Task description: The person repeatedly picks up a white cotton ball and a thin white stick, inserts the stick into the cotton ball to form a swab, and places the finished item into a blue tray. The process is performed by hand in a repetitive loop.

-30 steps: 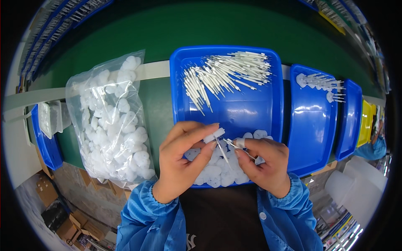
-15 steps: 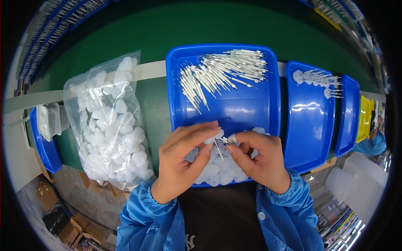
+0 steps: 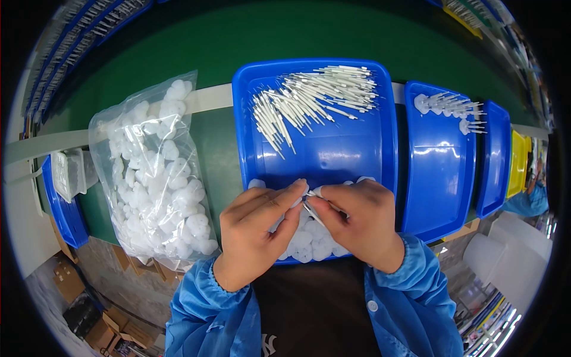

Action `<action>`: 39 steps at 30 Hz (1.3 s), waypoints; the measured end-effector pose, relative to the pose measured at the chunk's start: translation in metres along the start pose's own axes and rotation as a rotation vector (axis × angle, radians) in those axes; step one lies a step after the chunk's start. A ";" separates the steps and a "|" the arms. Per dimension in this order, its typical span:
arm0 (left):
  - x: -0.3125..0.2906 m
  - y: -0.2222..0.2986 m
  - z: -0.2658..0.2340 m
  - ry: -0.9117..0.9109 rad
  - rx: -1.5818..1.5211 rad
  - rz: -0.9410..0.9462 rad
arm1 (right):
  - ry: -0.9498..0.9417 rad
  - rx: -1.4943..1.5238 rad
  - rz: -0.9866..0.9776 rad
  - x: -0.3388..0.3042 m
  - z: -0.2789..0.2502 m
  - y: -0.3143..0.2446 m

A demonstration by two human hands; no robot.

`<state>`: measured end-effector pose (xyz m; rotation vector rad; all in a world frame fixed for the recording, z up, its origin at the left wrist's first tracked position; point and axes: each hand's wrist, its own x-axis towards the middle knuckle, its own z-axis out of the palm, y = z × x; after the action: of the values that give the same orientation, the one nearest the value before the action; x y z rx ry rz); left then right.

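White plastic caps [image 3: 306,244] fill the near end of our blue tray [image 3: 386,149], heaped close to the body where both hands can dip in without reaching; our left hand [image 3: 256,235] pinches one cap between thumb and forefinger, fingers narrow and closed on it, while our right hand [image 3: 357,223] grips a thin white stick [image 3: 313,214] in tight fingertips and brings it up to that cap, the two hands meeting just above the heap; farther up the same tray lies a loose fan of white sticks [image 3: 315,98], kept apart from the caps, we judge, so neither kind tangles with the other; to our left a clear bag [image 3: 154,172] of spare caps rests on the green table [image 3: 196,47]; to our right a second blue tray [image 3: 440,172] carries a few joined pieces [image 3: 449,107] at its far end.
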<state>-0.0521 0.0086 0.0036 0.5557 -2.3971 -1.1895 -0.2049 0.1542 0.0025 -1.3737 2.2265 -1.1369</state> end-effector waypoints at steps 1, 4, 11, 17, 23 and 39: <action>0.000 0.001 0.002 0.012 0.016 0.002 | 0.052 -0.161 -0.152 0.001 0.001 -0.001; -0.001 0.003 0.003 0.026 0.058 0.011 | 0.097 -0.232 -0.135 -0.002 0.006 -0.007; -0.002 0.006 -0.001 0.001 0.015 -0.024 | -0.078 0.158 0.152 0.002 -0.001 -0.001; 0.003 0.004 -0.004 -0.072 -0.064 -0.049 | -0.059 0.249 0.219 -0.004 -0.002 0.000; 0.007 0.006 -0.002 -0.100 -0.218 -0.056 | 0.091 0.322 0.033 -0.012 -0.011 0.017; 0.008 0.018 0.012 0.050 0.003 0.228 | -0.072 0.683 0.215 -0.016 -0.016 0.012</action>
<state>-0.0679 0.0223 0.0129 0.2987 -2.3465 -1.0602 -0.2135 0.1784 0.0010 -0.8513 1.6381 -1.5321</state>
